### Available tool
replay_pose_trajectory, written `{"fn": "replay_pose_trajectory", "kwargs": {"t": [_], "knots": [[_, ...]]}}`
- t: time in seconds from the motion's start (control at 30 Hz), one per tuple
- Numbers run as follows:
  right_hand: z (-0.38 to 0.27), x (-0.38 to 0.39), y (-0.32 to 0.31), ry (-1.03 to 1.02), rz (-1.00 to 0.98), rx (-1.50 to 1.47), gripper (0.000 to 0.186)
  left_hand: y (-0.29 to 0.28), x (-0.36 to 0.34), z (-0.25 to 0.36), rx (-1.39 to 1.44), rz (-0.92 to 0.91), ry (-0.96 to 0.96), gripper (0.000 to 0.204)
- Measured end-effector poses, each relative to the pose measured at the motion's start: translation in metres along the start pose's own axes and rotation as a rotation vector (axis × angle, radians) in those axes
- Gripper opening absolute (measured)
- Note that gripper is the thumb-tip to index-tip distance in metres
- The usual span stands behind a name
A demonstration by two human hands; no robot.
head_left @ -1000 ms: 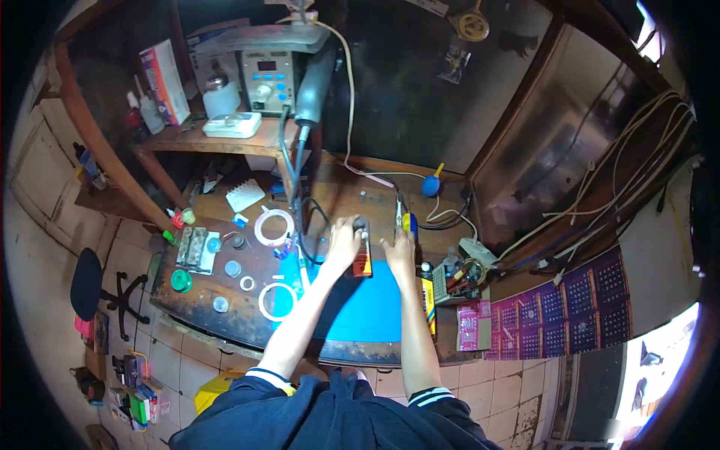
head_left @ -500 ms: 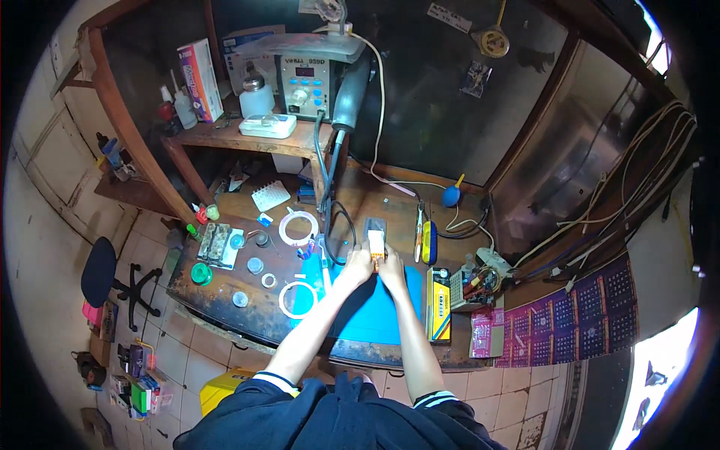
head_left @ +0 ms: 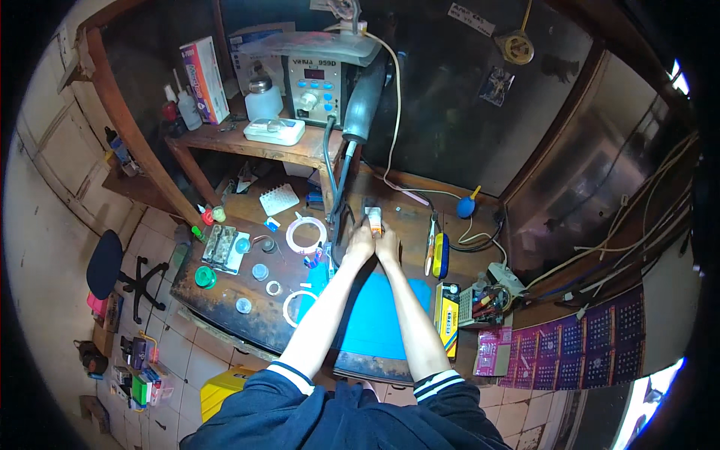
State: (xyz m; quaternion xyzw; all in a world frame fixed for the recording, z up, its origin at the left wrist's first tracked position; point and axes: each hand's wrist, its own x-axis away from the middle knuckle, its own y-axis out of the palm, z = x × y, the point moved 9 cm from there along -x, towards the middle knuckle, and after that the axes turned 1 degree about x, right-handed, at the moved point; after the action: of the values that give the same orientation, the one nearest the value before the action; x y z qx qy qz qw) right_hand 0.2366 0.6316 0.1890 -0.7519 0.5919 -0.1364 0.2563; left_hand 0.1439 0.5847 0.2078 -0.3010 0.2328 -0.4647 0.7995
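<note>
My left hand (head_left: 361,241) and my right hand (head_left: 385,243) are close together at the back of the desk, both closed around a small white-and-orange boxlike item (head_left: 374,220). A dark, flat object shows just behind it, partly hidden. Below my forearms lies a blue mat (head_left: 379,330). A black cable runs just left of my left hand. Right of my right hand lie a slim tool (head_left: 430,255) and a yellow-and-blue case (head_left: 441,255).
A wooden shelf (head_left: 225,140) holds a soldering station (head_left: 315,90), bottles and boxes. Tape rolls (head_left: 306,234) and jars (head_left: 205,277) sit at left. A blue air blower (head_left: 466,206), a yellow box (head_left: 447,322), a tool holder (head_left: 487,304) and cables are at right.
My right hand has left the slim tool's side and joined my left on the orange item, whose white part now shows. Both hands have since moved farther back on the desk.
</note>
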Motion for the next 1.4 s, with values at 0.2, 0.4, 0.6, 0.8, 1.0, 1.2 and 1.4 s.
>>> {"fn": "replay_pose_trajectory", "kwargs": {"t": [0.2, 0.4, 0.6, 0.8, 1.0, 1.2, 1.4], "knots": [[-0.008, 0.0, 0.004, -0.017, 0.001, -0.054, 0.031, -0.007, -0.007, -0.016, 0.162, 0.021, -0.027, 0.032], [-0.003, 0.002, 0.004, -0.063, 0.018, -0.042, 0.032, -0.016, 0.005, 0.0, 0.192, 0.048, 0.035, 0.039], [-0.026, 0.029, -0.032, -0.121, 0.104, -0.018, 0.033, -0.026, 0.024, 0.032, 0.028, 0.175, 0.272, 0.044], [-0.085, 0.111, -0.125, -0.344, 0.297, -0.077, 0.029, -0.048, 0.076, 0.092, 0.469, 0.088, 0.473, 0.041], [-0.082, 0.204, -0.208, -0.357, 0.443, 0.122, 0.024, -0.015, 0.135, 0.118, 0.675, -0.102, 0.419, 0.035], [0.012, 0.269, -0.221, -0.091, 0.461, 0.245, 0.037, 0.062, 0.195, 0.091, 0.571, -0.387, 0.292, 0.043], [0.052, 0.281, -0.19, 0.055, 0.277, 0.252, 0.068, 0.093, 0.232, 0.086, 0.457, -0.432, 0.195, 0.048]]}}
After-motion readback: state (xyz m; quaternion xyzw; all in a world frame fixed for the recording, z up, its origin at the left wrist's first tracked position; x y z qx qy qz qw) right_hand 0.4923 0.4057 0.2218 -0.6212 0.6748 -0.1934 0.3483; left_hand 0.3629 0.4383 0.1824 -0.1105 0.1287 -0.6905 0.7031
